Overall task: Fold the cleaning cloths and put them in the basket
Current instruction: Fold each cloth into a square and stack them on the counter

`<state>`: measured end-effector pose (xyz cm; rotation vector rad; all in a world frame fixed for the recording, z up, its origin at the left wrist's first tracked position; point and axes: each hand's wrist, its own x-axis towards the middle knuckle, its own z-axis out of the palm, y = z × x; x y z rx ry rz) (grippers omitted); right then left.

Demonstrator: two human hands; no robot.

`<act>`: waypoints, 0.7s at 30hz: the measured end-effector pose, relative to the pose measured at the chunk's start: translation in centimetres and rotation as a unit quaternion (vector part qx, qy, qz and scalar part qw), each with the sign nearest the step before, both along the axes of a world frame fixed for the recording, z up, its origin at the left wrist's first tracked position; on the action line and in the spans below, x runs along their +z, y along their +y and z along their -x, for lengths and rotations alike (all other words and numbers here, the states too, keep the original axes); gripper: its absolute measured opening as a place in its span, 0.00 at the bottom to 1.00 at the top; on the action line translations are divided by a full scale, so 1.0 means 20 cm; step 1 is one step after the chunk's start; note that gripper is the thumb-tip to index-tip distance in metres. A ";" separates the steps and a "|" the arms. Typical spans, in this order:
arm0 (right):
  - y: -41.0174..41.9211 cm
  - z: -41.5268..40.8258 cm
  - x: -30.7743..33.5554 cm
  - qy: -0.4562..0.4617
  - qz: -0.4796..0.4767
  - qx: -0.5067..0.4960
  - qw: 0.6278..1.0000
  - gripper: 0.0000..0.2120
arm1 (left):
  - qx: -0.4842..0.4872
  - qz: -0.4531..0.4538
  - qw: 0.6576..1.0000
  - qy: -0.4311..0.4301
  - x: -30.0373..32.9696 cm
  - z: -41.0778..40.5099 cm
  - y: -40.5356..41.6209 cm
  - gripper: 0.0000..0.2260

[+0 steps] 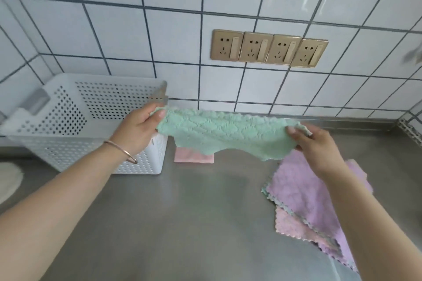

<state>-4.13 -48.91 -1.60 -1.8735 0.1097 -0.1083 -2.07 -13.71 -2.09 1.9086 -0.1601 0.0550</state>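
Both hands are lifted above the bench (205,223), and each one is pinched on a top corner of the green cloth (226,136). It is held by the left hand (137,130) near the basket and by the right hand (317,146) over the pile. The cloth is stretched between them in the air, and its bottom edge hangs down wavy and uneven.

The bench is shiny and flat, so a good fold can be made on it. The white basket (75,121) is stood at the left by the tiled wall, just beside the left hand. No cloth can be seen inside it from here.

A pile of cloths (303,201) is left on the right, purple on top with pink under it. A small pink cloth (194,157) is lying next to the basket, behind the green one.

To fold well, the top edge should be kept tight and level. Then the two corners should be brought together so the edges match, and the cloth laid down and pressed flat.
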 end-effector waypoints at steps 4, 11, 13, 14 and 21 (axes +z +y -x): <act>0.05 0.19 -0.25 0.105 -0.009 0.076 0.991 0.10 | -0.034 -0.068 0.995 0.067 -0.23 0.28 0.14 0.06; 0.09 0.55 -0.73 0.351 0.048 0.127 0.927 0.18 | -0.080 -0.122 0.953 0.264 -0.77 0.69 0.23 0.10; 0.10 0.64 -0.80 0.401 0.046 0.151 0.903 0.10 | -0.092 -0.142 0.929 0.328 -0.88 0.79 0.24 0.12; 0.10 0.69 -0.83 0.420 0.074 0.166 0.889 0.10 | -0.101 -0.152 0.916 0.356 -0.93 0.83 0.23 0.12; 0.10 0.70 -0.93 0.388 0.191 0.146 0.890 0.11 | -0.094 -0.169 0.900 0.390 -1.00 0.82 0.20 0.11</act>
